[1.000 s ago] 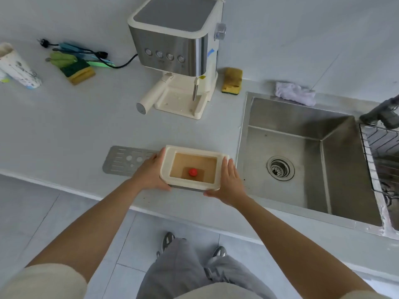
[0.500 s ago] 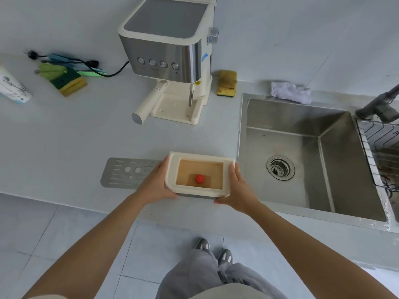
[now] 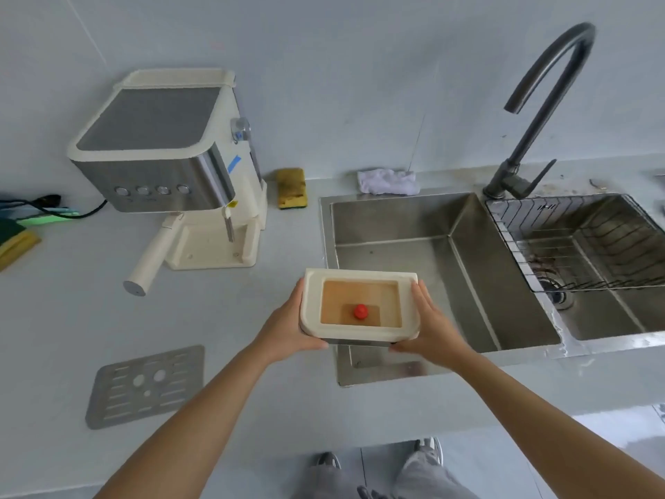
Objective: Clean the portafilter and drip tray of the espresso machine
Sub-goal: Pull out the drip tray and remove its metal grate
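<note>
Both hands, left hand (image 3: 288, 327) and right hand (image 3: 430, 327), grip the drip tray (image 3: 360, 333) by its ends, level, over the sink's (image 3: 431, 253) near-left corner. A tilt could slop its brownish liquid, seemingly shallow, onto the surface (image 3: 252, 408). Since a second ago the tray has lifted off the surface and travelled sinkward.

You're in a kitchen: grey worktop (image 3: 252, 354) with double steel sink (image 3: 414, 225), tap (image 3: 539, 102), espresso machine (image 3: 162, 156), sponge (image 3: 291, 189), cloth (image 3: 388, 181), tiled wall.
</note>
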### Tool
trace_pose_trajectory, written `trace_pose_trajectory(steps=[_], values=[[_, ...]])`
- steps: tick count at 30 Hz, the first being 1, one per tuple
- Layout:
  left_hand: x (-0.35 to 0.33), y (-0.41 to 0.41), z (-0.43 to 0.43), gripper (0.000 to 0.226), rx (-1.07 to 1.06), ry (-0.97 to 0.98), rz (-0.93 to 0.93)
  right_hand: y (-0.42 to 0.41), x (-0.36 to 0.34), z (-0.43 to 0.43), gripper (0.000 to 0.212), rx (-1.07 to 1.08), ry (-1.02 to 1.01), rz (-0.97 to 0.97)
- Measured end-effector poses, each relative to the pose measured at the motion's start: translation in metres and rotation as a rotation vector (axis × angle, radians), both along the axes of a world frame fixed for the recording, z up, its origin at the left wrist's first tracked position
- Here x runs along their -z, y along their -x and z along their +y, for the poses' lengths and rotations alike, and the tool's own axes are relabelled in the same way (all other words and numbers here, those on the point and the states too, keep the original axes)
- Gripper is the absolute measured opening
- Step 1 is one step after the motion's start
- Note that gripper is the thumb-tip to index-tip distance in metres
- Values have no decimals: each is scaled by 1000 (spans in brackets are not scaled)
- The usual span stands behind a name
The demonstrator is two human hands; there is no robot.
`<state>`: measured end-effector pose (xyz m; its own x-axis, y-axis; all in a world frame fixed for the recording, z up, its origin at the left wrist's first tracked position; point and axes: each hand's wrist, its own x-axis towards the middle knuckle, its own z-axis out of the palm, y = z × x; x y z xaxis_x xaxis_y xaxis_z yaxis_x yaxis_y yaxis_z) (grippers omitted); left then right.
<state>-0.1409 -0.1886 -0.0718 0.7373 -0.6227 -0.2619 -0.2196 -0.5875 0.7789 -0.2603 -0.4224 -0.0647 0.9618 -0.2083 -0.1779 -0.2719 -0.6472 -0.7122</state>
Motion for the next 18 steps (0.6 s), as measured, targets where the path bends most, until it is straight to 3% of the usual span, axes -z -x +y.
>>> trace_pose_trajectory(steps=[6, 18], values=[[-1, 3, -79, 118, 7, -8, 27, 3, -10, -78, 114, 18, -74, -25], [-6, 32, -191, 111, -210, 9, 88, -10, -11, -209, 96, -120, -304, 11]])
